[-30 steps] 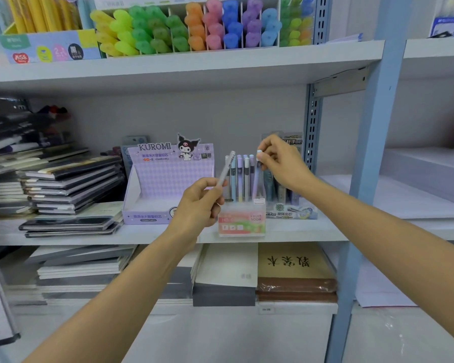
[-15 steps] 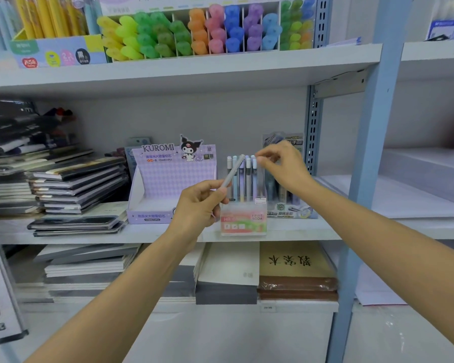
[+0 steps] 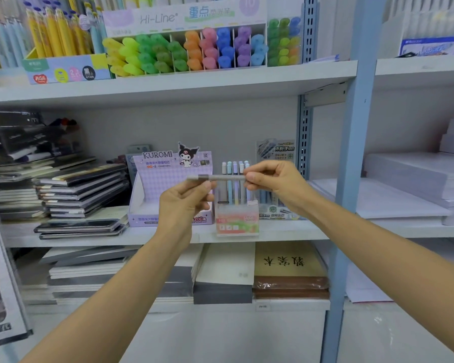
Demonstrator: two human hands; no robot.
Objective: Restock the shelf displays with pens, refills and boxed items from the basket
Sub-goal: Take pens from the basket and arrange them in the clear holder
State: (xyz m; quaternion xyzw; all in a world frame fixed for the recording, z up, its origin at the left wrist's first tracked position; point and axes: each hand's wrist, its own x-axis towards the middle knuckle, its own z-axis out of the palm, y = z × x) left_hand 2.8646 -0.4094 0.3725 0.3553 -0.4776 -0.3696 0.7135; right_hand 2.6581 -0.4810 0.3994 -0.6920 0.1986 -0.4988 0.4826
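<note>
Pen (image 3: 222,177) lies level in mid-air, grey, held near both ends in front of the middle shelf (image 3: 286,233). From my seat I see the left hand (image 3: 186,203) come up from below and pinch the barrel's left half, its fingers (image 3: 207,186) curled and closed on it. The right hand (image 3: 271,183) pinches the right end between thumb and fingertips, with the other fingers folded loosely behind.

Directly behind the pen a small pink-and-green box (image 3: 237,224) stands on the shelf, with a row of pastel pens (image 3: 233,189) upright in it. A purple Kuromi box (image 3: 165,184) sits just beside it on the left, partly hidden by my left hand. To the right, behind my right wrist, a hanging pack (image 3: 275,150) leans at the back. Dark notebooks (image 3: 76,187) are stacked at the left of the same shelf. On the shelf above, highlighters (image 3: 194,51) fill a display in colour groups.
</note>
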